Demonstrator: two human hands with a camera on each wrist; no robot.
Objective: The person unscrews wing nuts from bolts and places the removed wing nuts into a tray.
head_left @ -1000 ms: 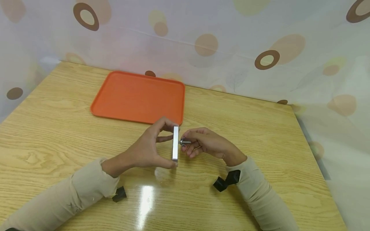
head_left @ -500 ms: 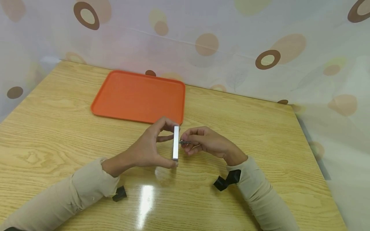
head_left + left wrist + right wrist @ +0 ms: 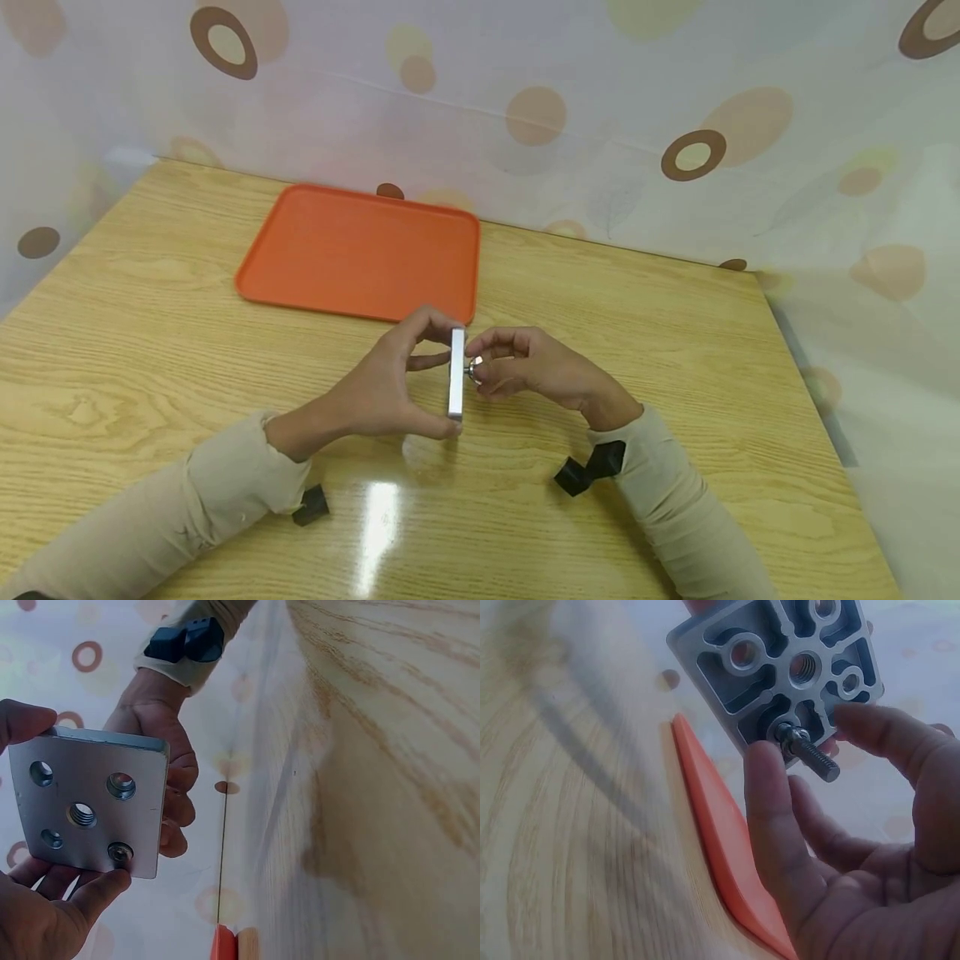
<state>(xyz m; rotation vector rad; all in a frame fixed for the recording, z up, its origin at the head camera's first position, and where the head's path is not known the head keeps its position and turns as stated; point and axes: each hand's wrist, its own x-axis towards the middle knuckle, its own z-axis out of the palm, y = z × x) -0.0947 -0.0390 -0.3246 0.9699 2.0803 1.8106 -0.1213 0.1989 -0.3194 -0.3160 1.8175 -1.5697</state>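
My left hand (image 3: 378, 379) holds a square metal plate (image 3: 97, 795) upright above the table, thumb on one edge and fingers on the opposite edge. Its flat face has a threaded hole in the middle and smaller holes round it; the other face is ribbed. A bolt (image 3: 817, 760) passes through a corner hole, and a left fingertip lies at the bolt's head (image 3: 120, 853). On the ribbed side, my right hand (image 3: 536, 367) has its thumb and fingers curled round a small shiny wing nut (image 3: 476, 368) on the bolt. Fingers partly hide the nut.
An orange tray (image 3: 360, 250) lies on the wood-grain table (image 3: 637, 333) behind the hands. A pale cloth (image 3: 465, 108) with brown circles stands along the back edge. Black blocks (image 3: 588, 471) are fixed at the sleeve cuffs.
My right thumb and fingers shift round the bolt, and the wing nut shows turned to a different angle, its bright side visible. The plate and left hand stay almost still.
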